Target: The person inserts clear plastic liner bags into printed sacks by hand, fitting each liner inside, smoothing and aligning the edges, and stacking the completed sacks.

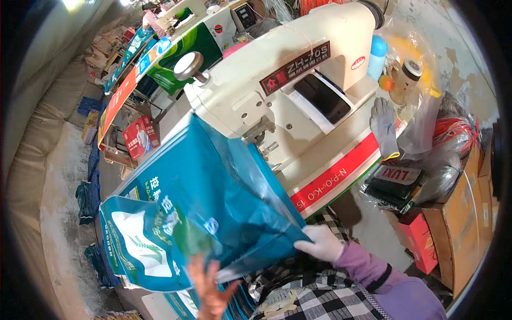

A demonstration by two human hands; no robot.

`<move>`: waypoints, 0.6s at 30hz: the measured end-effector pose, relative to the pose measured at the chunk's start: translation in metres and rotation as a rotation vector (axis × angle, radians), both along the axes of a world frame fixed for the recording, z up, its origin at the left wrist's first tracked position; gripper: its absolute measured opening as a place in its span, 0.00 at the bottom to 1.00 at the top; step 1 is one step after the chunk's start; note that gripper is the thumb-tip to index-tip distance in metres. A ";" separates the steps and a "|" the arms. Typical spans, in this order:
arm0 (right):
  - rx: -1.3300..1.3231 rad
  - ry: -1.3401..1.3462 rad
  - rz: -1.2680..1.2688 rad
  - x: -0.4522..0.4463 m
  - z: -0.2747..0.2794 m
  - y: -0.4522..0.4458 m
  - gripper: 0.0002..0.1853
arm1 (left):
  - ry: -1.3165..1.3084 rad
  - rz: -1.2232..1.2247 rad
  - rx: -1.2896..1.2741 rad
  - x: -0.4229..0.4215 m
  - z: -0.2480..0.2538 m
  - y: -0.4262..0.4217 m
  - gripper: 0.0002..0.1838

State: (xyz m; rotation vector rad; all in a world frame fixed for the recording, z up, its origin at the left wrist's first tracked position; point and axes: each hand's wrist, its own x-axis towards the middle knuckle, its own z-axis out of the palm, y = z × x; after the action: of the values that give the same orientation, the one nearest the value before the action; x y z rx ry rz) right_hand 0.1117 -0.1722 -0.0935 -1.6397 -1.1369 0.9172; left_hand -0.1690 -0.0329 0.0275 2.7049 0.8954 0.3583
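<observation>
A large teal woven bag (240, 202) with white and green print lies across the front of the sewing machine (229, 101), its upper edge close to the needle area. My right hand (321, 244), in a white glove, is closed on the bag's near right corner. Bare and slightly blurred, my left hand (210, 293) has its fingers spread in front of the bag's lower edge; whether it touches the plastic I cannot tell. More teal bags (184, 304) show under it, partly hidden.
A phone (322, 98) rests against the machine. On the right are a grey glove (384, 128), a blue bottle (377, 56), a jar (408, 80) and a cardboard box (453, 224). A red box (141, 136) stands beyond the bag. Another person (151, 20) sits far back.
</observation>
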 end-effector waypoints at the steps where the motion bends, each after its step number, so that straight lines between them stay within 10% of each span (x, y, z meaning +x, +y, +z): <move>1: -0.004 0.009 -0.018 0.003 0.000 0.011 0.24 | 0.138 0.033 0.172 -0.014 0.005 0.016 0.54; 5: 0.227 0.203 -0.129 -0.025 0.016 0.040 0.27 | 0.497 0.153 0.153 -0.097 -0.019 0.115 0.44; 10: 0.393 -0.444 -0.042 -0.070 0.012 0.119 0.26 | 0.418 -0.008 0.283 -0.091 -0.067 0.201 0.43; 11: 0.770 -0.758 -0.100 -0.068 0.008 0.147 0.20 | 0.454 0.043 0.272 -0.084 -0.066 0.211 0.41; 13: 0.216 -0.835 0.192 -0.042 0.069 0.175 0.09 | 0.427 0.132 0.237 -0.094 -0.054 0.226 0.38; 15: 0.321 -0.633 0.137 -0.036 0.105 0.180 0.09 | 0.386 0.363 0.276 -0.160 -0.059 0.240 0.36; 18: 0.363 -0.432 0.718 -0.088 0.100 0.142 0.12 | 0.372 0.619 0.322 -0.255 -0.070 0.197 0.33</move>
State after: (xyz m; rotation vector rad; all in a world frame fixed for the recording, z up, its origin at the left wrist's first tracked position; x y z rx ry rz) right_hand 0.0236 -0.0302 0.0067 -1.1535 -2.1355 0.7222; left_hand -0.4238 0.1642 -0.0422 2.7567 1.9411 0.1150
